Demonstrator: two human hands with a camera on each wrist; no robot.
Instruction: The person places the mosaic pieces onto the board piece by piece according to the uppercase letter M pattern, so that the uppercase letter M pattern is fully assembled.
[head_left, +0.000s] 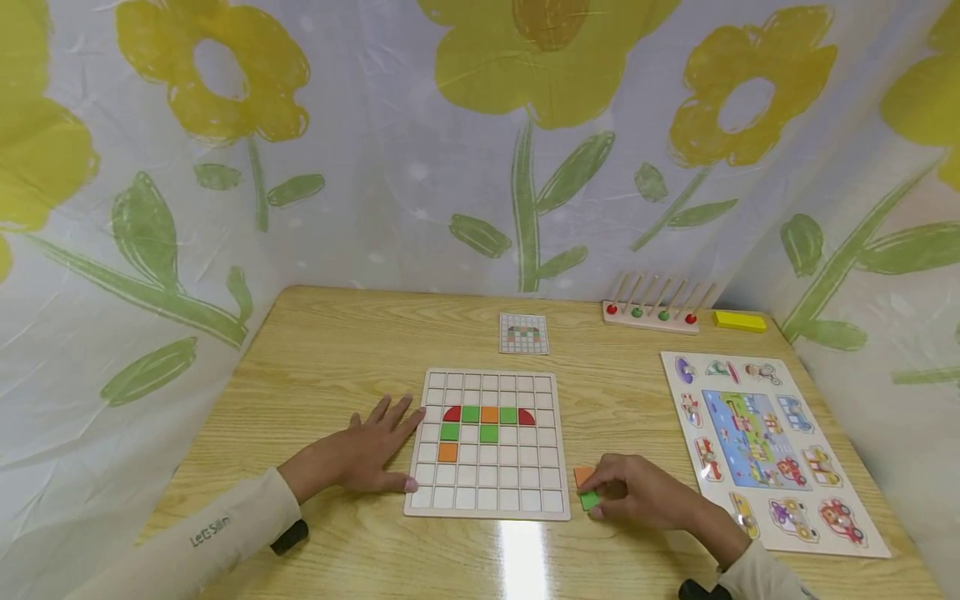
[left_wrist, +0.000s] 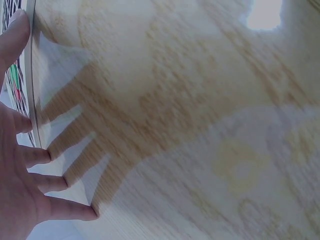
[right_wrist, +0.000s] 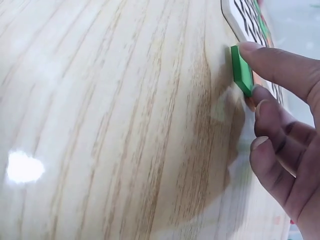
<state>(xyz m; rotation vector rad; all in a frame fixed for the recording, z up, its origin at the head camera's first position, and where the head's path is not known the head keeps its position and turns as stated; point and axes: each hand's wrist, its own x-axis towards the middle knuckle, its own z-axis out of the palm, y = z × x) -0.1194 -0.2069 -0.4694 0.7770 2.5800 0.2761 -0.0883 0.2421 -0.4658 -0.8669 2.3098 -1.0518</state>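
Observation:
A white wooden grid board [head_left: 487,500] lies flat on the table. In its upper rows sit two rounded red tiles, several green square tiles and two orange ones. My left hand [head_left: 367,454] rests with spread fingers at the board's left edge, its thumb on the lower left corner. To the right of the board, my right hand [head_left: 637,492] pinches a green square tile [right_wrist: 241,72] between thumb and finger; the right wrist view shows it tilted close to the tabletop. Beside it is an orange tile [head_left: 583,476], partly hidden by the fingers.
A small pattern card [head_left: 524,333] lies behind the board. At the back right stand a peg rack [head_left: 651,317] with red and green beads and a yellow block [head_left: 739,321]. A vehicle puzzle board [head_left: 810,525] covers the table's right side. Flowered cloth [head_left: 390,208] hangs behind.

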